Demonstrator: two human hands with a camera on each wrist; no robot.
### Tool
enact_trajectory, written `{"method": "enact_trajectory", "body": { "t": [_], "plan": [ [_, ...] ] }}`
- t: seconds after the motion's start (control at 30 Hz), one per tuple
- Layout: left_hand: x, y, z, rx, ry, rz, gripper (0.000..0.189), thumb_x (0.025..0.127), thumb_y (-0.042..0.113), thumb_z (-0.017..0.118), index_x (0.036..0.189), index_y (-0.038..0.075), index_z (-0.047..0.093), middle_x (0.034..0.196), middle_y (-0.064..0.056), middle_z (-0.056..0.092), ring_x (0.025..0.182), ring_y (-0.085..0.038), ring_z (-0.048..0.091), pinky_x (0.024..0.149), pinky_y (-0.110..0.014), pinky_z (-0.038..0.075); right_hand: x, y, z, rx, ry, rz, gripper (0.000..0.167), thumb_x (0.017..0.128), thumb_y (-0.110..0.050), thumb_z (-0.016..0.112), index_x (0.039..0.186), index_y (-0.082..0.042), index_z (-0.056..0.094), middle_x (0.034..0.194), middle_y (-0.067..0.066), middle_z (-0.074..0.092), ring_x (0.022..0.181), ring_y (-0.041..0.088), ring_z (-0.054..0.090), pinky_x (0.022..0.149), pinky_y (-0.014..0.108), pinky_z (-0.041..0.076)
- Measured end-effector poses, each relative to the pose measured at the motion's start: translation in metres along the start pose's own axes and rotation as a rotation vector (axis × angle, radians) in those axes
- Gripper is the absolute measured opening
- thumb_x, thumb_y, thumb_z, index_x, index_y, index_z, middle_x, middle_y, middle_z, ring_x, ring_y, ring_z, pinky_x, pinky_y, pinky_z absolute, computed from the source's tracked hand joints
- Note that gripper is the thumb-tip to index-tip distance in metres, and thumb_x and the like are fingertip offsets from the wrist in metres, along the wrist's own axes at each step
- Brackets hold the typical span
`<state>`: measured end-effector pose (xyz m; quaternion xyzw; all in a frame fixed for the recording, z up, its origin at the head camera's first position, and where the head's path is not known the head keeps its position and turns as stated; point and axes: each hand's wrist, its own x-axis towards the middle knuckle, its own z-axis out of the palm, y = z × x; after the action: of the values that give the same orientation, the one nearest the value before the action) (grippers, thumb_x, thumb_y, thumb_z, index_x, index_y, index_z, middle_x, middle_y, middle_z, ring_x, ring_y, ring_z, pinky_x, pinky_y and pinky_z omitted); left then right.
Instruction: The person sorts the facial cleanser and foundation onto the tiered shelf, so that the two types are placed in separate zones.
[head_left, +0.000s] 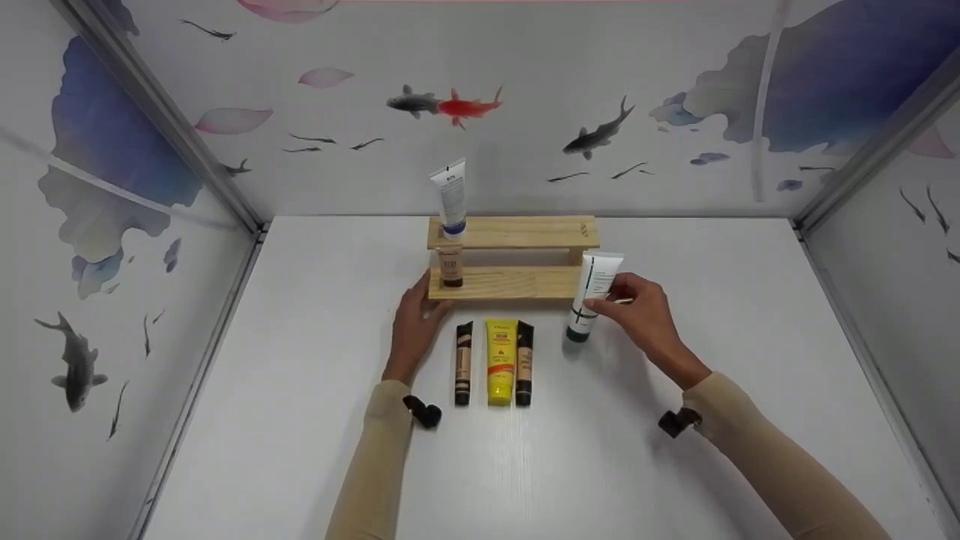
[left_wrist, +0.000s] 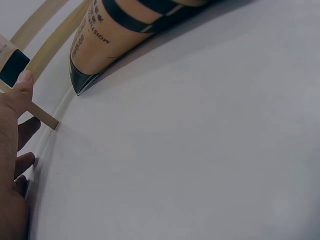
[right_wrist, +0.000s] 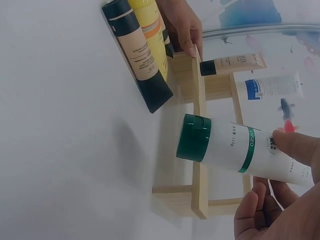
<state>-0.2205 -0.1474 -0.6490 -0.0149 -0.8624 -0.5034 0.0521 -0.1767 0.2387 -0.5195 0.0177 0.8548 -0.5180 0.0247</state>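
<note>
My right hand (head_left: 637, 311) pinches a white squeeze tube (head_left: 600, 279) with a dark green cap between thumb and fingers. The tube tilts, cap down, in front of the right end of a two-step wooden rack (head_left: 517, 285); in the right wrist view its green cap (right_wrist: 194, 137) shows clear of the front board. At the rack's left end, my left hand (head_left: 415, 326) holds the corner, its thumb (left_wrist: 24, 82) against the front board. A small beige tube (head_left: 451, 264) stands cap down on the lower step. On the upper step stands a white tube with a blue cap (head_left: 453, 199).
Before the rack lie three tubes on the white table (head_left: 480, 472): a black-and-beige tube (head_left: 463, 364), a yellow tube (head_left: 500, 364), and another black-and-beige tube (head_left: 525, 365) beside the yellow one. White panels (head_left: 525, 45) printed with fish enclose the table at the back and sides.
</note>
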Motion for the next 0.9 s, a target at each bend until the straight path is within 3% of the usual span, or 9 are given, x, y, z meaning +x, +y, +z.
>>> {"method": "enact_trajectory", "body": {
  "t": [0.43, 0.6, 0.7, 0.9],
  "plan": [
    [0.002, 0.000, 0.001, 0.013, 0.002, 0.074, 0.086, 0.106, 0.059, 0.067, 0.175, 0.018, 0.034, 0.174, -0.006, 0.043, 0.160, -0.028, 0.040, 0.136, -0.048, 0.025, 0.009, -0.010, -0.001, 0.038, 0.021, -0.054, 0.046, 0.097, -0.024, 0.088, 0.133, -0.001, 0.072, 0.124, 0.016, 0.074, 0.111, 0.027, 0.065, 0.096, 0.025, 0.056],
    [0.001, -0.001, 0.001, 0.012, -0.002, 0.057, 0.086, 0.106, 0.061, 0.066, 0.175, 0.023, 0.033, 0.175, -0.002, 0.041, 0.162, -0.025, 0.036, 0.138, -0.046, 0.018, 0.013, -0.014, 0.001, 0.048, 0.024, -0.073, 0.045, 0.097, -0.024, 0.088, 0.133, -0.002, 0.073, 0.123, 0.014, 0.074, 0.110, 0.027, 0.065, 0.093, 0.025, 0.057],
    [0.000, -0.001, 0.000, 0.002, -0.005, 0.040, 0.086, 0.105, 0.063, 0.066, 0.175, 0.027, 0.032, 0.175, 0.000, 0.041, 0.162, -0.024, 0.037, 0.137, -0.048, 0.022, 0.016, -0.016, 0.002, 0.053, 0.028, -0.083, 0.045, 0.097, -0.024, 0.088, 0.132, -0.002, 0.073, 0.123, 0.015, 0.075, 0.109, 0.027, 0.065, 0.090, 0.024, 0.057],
    [0.001, -0.001, -0.001, -0.004, 0.003, 0.058, 0.086, 0.105, 0.061, 0.067, 0.175, 0.023, 0.035, 0.175, -0.001, 0.042, 0.163, -0.025, 0.035, 0.139, -0.044, 0.015, 0.020, -0.023, 0.005, 0.049, 0.033, -0.079, 0.045, 0.097, -0.025, 0.088, 0.133, -0.002, 0.073, 0.124, 0.015, 0.074, 0.109, 0.027, 0.065, 0.093, 0.027, 0.058]
  ]
}}
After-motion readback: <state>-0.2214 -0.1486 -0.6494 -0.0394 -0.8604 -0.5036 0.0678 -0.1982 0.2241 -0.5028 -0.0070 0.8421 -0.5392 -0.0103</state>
